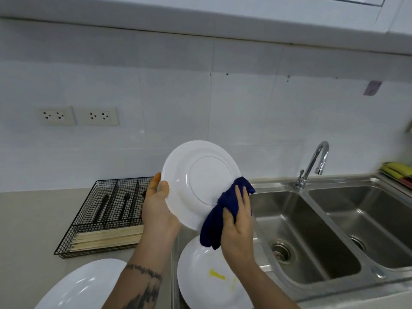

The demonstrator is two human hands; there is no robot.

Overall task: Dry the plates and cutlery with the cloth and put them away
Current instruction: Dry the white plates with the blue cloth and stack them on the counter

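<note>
Plate-drying step, underside being wiped.
Wire caddy on bench holds dark cutlery, type unclear. Left hand grips raised plate by rim; right hand clutches blue cloth against it. Next: likely finish wiping, then stow plate.

A white plate is held tilted on edge, underside toward the viewer, with a dark blue cloth pressed against its lower right rim. Two further white plates lie flat below; black cutlery rests in a wire tray.
</note>
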